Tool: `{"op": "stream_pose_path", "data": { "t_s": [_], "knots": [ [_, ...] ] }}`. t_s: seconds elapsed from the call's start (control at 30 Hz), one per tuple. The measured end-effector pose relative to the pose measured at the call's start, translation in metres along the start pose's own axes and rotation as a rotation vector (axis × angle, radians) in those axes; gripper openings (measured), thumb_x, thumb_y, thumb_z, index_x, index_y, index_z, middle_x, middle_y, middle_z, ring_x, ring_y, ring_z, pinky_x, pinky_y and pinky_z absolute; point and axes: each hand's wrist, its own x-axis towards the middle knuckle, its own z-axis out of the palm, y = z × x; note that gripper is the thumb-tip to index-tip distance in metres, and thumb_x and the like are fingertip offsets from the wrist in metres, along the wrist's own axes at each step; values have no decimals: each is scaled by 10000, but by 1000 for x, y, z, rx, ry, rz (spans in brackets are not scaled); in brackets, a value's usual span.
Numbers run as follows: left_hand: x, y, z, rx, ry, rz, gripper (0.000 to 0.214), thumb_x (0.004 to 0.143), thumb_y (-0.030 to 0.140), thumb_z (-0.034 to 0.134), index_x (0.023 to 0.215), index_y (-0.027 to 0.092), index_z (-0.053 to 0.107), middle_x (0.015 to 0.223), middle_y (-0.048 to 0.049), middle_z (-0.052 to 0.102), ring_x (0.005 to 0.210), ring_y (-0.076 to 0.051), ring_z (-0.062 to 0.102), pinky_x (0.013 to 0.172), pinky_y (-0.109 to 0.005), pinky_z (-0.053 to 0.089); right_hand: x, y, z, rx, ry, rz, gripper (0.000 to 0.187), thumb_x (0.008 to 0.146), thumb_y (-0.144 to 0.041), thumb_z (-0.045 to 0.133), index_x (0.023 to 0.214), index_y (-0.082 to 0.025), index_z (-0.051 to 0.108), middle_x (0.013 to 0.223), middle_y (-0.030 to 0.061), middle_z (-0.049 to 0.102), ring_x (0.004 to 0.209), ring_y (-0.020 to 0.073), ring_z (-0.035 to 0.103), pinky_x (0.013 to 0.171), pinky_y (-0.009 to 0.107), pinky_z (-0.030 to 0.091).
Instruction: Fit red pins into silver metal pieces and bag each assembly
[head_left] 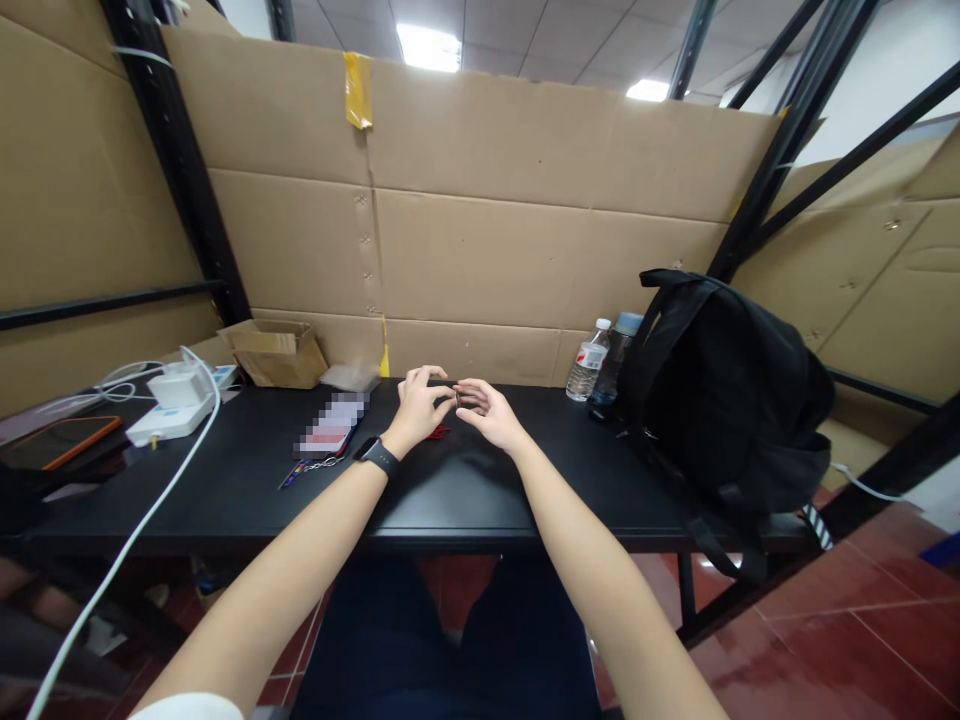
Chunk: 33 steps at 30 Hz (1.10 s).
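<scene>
Both hands meet above the middle of the black table. My left hand (418, 410), with a dark watch (376, 455) on its wrist, has thumb and index finger pinched together. My right hand (489, 414) faces it, thumb and fingers curved in close around the same spot. Something thin and dark shows between the fingertips, too small to name. Just below the hands a bundle of red cord (438, 433) lies on the table, partly hidden by the left hand. Left of my left hand is a phone (335, 424) with a chain strap (319, 464).
A small cardboard box (277, 355) and a clear plastic bag (351, 377) lie at the back left. A white power strip (171, 418) with a cable (150, 530) sits farther left. A water bottle (587, 362), a second bottle (618, 350) and a black backpack (727, 390) stand right.
</scene>
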Motion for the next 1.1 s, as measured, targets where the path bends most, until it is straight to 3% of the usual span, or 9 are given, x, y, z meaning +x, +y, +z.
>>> {"op": "stream_pose_path", "data": {
  "t_s": [0.2,0.43,0.6,0.73,0.9,1.1],
  "knots": [
    [-1,5,1,0,14,2,86,885,299,712,857,270,788,1227,-74,606,1200,-294,478,942,-451,400,0,3,0,85,79,54,489,670,-378,868,1068,-216,635,1211,102,714,1051,230,720,1001,416,548],
    [-1,7,2,5,6,21,81,876,312,729,843,270,790,1232,-69,604,1211,-297,472,969,-467,385,4,11,-10,-138,132,99,355,828,-518,701,902,-174,746,922,81,768,895,230,727,891,382,549],
    [-1,6,2,-2,-62,32,121,889,362,713,867,279,798,1242,-82,604,1238,-313,456,988,-478,381,6,17,-13,-295,119,52,237,847,-406,675,851,-177,738,917,63,746,864,205,674,872,358,521],
    [0,7,1,-35,-101,34,141,891,382,702,863,281,796,1212,-76,613,1208,-298,479,992,-466,377,5,16,-16,-441,61,7,173,896,-308,625,805,-184,706,1079,79,695,994,198,629,921,354,489],
    [-1,-12,-3,-33,-89,-91,166,878,405,680,857,277,783,1146,-60,619,1136,-277,512,984,-449,382,0,15,-23,-795,-28,-104,123,920,-195,598,820,-189,669,1103,100,631,1026,225,558,998,413,439],
    [-6,-44,-4,-15,-436,-30,157,813,445,712,866,334,809,1122,-44,641,1099,-281,522,966,-446,386,-1,16,-28,-908,-72,-118,108,927,-176,604,839,-192,665,1112,102,610,1041,238,529,1004,420,428]
  ]
}}
